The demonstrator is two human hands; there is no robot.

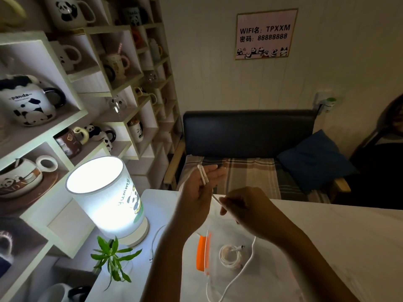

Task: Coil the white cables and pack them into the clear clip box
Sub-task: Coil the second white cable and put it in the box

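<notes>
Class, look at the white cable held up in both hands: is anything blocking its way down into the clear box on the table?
Nothing visible blocks it. The clear box lies open below the left hand and right hand holding the white cable. A coiled cable already sits inside, leaving room beside it.

Cable in hand: a thin white cable (244,269); its two plug ends (202,175) lie side by side, raised above the far edge of the box; the cord drops in a loose curve over the box's right half and runs past its near edge.
Coiled cable: a second white cable (231,256), wound into a small round coil, one plug pointing right; it lies flat inside the box, near its middle.
Box: a clear clip box (220,280) with an orange clip (201,252) on its left side; open, on the white table.
</notes>
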